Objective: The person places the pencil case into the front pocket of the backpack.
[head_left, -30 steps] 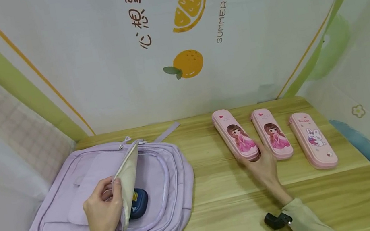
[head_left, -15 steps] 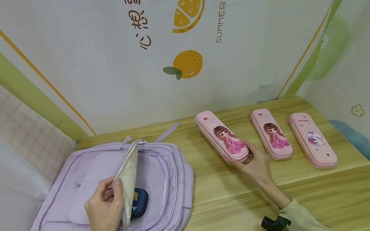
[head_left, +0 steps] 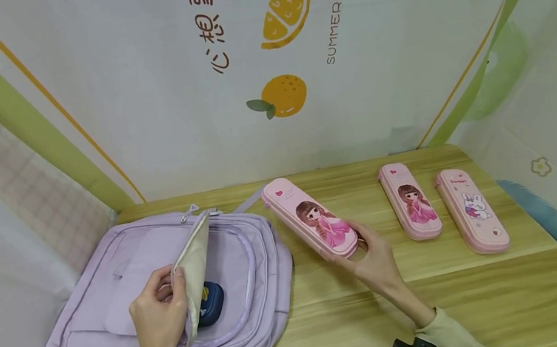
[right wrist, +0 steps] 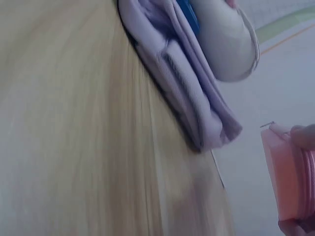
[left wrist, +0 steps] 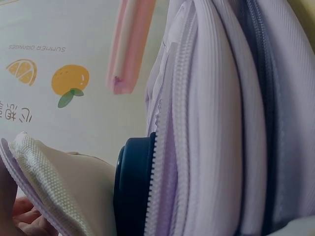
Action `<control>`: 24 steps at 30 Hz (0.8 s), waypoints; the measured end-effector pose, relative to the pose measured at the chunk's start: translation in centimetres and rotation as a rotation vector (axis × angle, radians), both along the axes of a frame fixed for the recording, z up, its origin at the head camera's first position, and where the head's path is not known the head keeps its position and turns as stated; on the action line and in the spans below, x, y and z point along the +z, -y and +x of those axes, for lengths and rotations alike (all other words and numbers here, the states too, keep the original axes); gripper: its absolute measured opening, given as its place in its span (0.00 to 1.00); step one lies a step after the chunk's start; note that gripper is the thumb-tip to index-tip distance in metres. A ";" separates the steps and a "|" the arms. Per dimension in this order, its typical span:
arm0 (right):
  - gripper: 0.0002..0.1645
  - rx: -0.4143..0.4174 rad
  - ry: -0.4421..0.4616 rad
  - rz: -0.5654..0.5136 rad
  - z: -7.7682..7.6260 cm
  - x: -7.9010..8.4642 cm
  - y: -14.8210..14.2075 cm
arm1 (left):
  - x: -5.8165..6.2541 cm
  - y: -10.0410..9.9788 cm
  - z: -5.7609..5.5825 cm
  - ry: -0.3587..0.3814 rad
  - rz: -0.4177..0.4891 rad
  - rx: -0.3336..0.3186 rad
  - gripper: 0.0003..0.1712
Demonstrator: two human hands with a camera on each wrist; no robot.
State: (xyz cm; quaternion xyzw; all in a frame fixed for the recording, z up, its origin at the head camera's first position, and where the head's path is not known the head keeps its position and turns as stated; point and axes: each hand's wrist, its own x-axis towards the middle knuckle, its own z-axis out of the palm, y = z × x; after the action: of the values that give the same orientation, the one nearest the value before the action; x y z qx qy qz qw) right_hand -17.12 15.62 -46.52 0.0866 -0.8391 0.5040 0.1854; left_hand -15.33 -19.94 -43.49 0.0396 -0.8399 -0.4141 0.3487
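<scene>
My left hand (head_left: pixel 158 313) pinches the edge of the cream-lined flap (head_left: pixel 198 279) of a lilac backpack (head_left: pixel 239 266), lifting it from the front pocket. Inside that pocket lies a small dark blue case (head_left: pixel 213 304), partly covered by the flap. Right of the bag, my right hand (head_left: pixel 373 262) grips the near end of a pink pencil case (head_left: pixel 296 210) with a doll print, thumb and fingers on its sides. In the right wrist view the pencil case (right wrist: pixel 288 177) shows only its end, in my fingers. The left wrist view shows the blue case (left wrist: pixel 134 184) beside the pocket's zipper.
Two more pink pencil cases lie on the wooden table (head_left: pixel 347 321) at right: one with a doll (head_left: pixel 409 201), one with a rabbit (head_left: pixel 473 211). A printed curtain (head_left: pixel 165 125) stands behind the table, with more cloth at both sides.
My right hand has carried the doll pencil case leftward, away from the other two and close to the backpack, tilting it more. The left hand keeps the flap raised in place.
</scene>
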 end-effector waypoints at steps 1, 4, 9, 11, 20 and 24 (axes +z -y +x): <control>0.45 0.025 -0.002 -0.004 0.2 0.3 0.3 | 0.0 0.0 0.0 0.000 0.001 -0.001 0.07; 0.44 0.103 -0.015 0.009 0.9 1.2 1.1 | 0.0 -0.1 0.1 0.003 0.009 -0.005 0.08; 0.42 0.211 0.006 0.015 1.8 2.3 2.2 | -0.1 -0.2 0.2 0.012 0.022 -0.009 0.08; 0.42 0.238 0.033 0.016 1.8 2.3 2.4 | -0.1 -0.2 0.2 0.018 0.026 -0.006 0.08; 0.43 0.370 0.058 0.049 0.0 -0.4 2.9 | -0.1 -0.2 0.0 0.001 0.023 -0.014 0.08; 0.43 0.399 0.034 0.078 -0.8 -0.3 3.7 | -0.1 -0.2 0.0 0.000 0.021 -0.011 0.08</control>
State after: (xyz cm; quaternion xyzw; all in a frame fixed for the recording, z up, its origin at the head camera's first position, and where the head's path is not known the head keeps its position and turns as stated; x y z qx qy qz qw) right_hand -17.88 11.95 -46.82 0.2494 -0.8273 0.4993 0.0642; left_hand -15.36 -19.75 -43.62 0.0389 -0.8356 -0.4249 0.3460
